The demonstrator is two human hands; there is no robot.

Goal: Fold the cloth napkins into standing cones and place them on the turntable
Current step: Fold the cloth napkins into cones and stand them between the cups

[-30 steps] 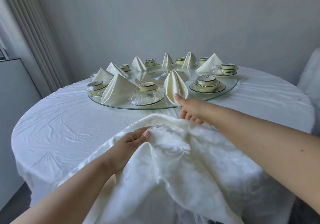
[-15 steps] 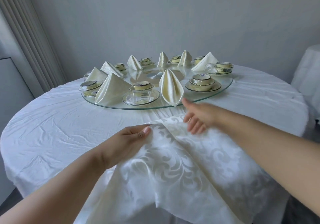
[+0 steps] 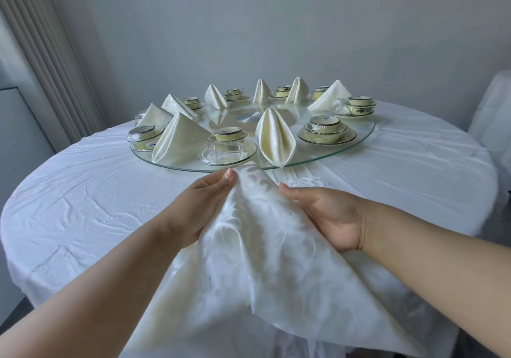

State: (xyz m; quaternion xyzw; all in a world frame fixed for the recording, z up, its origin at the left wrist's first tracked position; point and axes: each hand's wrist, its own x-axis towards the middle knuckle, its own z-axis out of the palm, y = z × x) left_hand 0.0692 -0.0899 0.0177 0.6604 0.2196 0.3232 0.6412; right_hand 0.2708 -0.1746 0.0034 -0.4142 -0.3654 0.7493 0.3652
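A white damask napkin (image 3: 265,247) lies unfolded on the near tabletop (image 3: 83,205), its far corner lifted just short of the glass turntable (image 3: 359,147). The left hand (image 3: 193,208) pinches that corner in a narrow grip; the right hand (image 3: 329,216) holds the fabric just beside it. Eight folded cones (image 3: 275,136) already stand on the glass — this one is not yet begun. Bowl-and-saucer settings (image 3: 326,131) crowd the rim, leaving little room between them.
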